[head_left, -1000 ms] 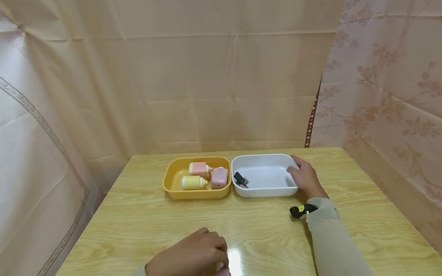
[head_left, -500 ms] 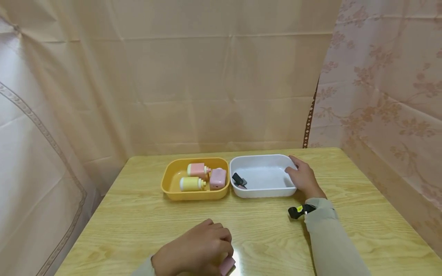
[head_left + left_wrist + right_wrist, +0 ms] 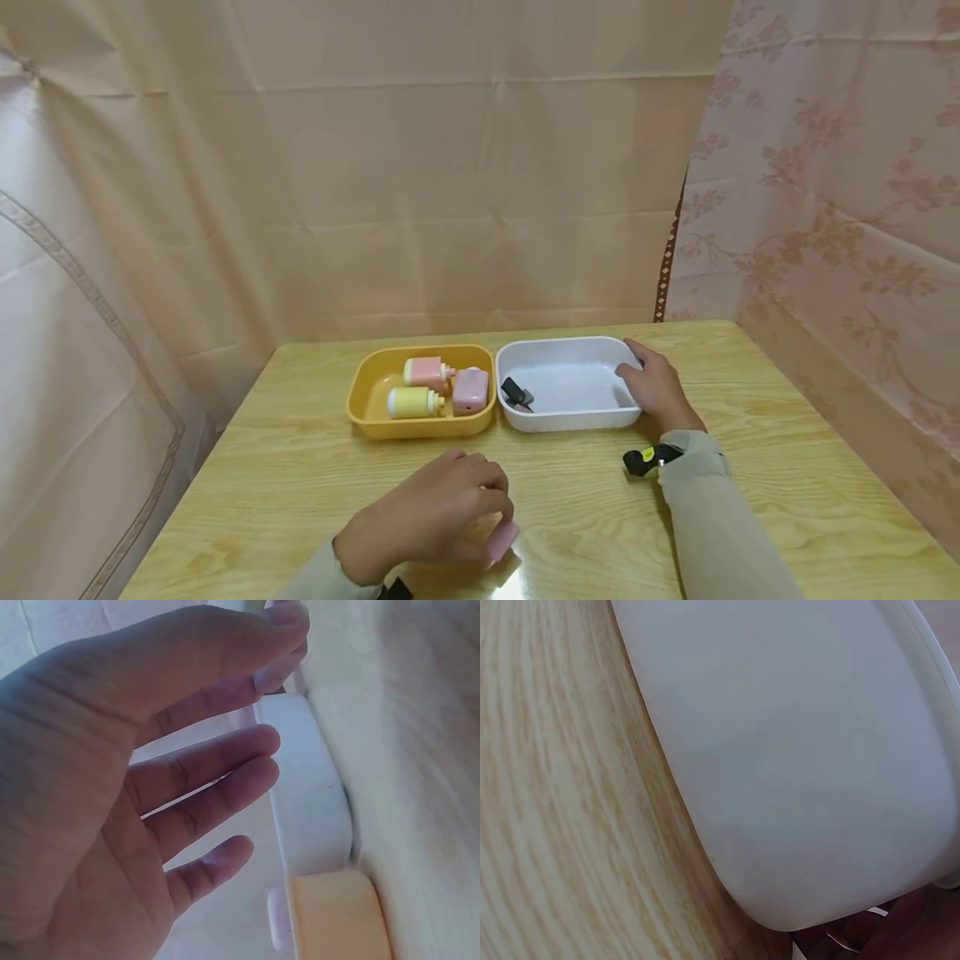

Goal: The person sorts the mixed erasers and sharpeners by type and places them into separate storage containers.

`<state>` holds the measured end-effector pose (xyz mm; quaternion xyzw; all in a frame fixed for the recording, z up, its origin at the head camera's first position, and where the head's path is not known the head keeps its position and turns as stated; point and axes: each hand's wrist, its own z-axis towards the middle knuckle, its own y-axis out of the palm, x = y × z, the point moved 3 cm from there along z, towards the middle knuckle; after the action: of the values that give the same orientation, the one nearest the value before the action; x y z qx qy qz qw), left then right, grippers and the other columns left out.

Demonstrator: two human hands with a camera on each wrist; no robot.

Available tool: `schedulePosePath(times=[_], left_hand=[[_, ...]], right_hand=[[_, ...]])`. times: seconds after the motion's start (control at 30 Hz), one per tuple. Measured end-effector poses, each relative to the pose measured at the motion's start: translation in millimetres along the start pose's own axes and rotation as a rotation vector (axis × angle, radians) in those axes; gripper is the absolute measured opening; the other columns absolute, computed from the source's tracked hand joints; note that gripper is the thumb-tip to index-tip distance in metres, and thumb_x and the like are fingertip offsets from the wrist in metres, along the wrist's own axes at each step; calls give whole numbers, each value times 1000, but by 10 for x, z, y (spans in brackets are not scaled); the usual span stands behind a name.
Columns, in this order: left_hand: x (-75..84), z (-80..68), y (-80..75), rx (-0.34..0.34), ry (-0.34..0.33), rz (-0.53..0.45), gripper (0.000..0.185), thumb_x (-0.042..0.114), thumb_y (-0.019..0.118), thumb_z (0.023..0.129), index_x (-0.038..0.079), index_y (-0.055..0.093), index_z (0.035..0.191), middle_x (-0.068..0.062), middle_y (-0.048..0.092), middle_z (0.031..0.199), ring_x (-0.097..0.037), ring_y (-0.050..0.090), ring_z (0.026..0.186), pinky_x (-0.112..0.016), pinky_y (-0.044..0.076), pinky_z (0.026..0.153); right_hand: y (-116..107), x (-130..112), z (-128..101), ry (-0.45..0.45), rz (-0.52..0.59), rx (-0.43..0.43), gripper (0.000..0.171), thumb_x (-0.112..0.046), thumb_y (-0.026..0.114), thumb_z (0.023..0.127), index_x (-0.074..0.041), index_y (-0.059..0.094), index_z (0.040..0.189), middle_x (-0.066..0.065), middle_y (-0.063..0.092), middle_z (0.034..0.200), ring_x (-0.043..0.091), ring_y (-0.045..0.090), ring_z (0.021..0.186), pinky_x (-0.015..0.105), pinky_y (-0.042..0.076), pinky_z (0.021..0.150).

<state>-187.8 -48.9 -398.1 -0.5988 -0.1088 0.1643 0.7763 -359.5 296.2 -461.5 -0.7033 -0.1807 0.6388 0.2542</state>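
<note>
In the head view my left hand (image 3: pixel 435 517) is above the near part of the table, pinching a small flat pink piece (image 3: pixel 502 541) between thumb and index finger. Its other fingers are spread apart in the left wrist view, and what kind of thing the piece is I cannot tell. My right hand (image 3: pixel 660 390) grips the right end of a white plastic bin (image 3: pixel 573 422), thumb over the rim and fingers outside. Inside that bin's left end lie a small black object (image 3: pixel 513 389) and some smaller bits.
Against the white bin's left side stands a yellow bin (image 3: pixel 420 429). It holds a pink bottle-shaped thing (image 3: pixel 424 371), a yellow one (image 3: pixel 411 403) and a rounded mauve block (image 3: pixel 470 391). Beige curtains (image 3: pixel 405 208) hang behind the wooden table (image 3: pixel 285 467).
My left hand has moved forward and slightly right over the table, bringing the pink piece into fuller view. My right hand keeps its grip on the white bin. The view has shifted slightly.
</note>
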Motion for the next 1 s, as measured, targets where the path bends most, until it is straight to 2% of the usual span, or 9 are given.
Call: schedulePosePath(times=[0.3,0.67,0.8,1.0], left_hand=[[-84,111,-35,1,-60,23,13,38,75,89,27,77,96,10,66,103,-9,62,94,-28,47,83],[-258,326,-147,34,-123,48,29,43,83,83,24,77,104,8,68,113,-14,62,109,-36,47,97],[-322,393,-160,31,-145,55,30,44,82,84,24,76,106,7,67,115,-14,62,111,-35,48,92],[-411,484,-145,64,-167,59,25,41,82,85,26,76,103,8,67,113,-13,62,108,-33,48,88]], right_hand=[[12,11,9,17,14,-11,68,-24,48,104,-15,22,166,18,24,170,48,25,154,67,26,119],[0,11,32,16,20,-6,68,-25,49,105,-17,22,166,17,24,171,47,25,155,67,26,119],[-2,9,34,11,22,-9,68,-25,49,105,-17,23,166,16,24,171,47,25,155,67,26,120],[3,12,14,24,29,-18,68,-25,48,105,-18,21,167,16,22,171,47,26,154,67,27,119]])
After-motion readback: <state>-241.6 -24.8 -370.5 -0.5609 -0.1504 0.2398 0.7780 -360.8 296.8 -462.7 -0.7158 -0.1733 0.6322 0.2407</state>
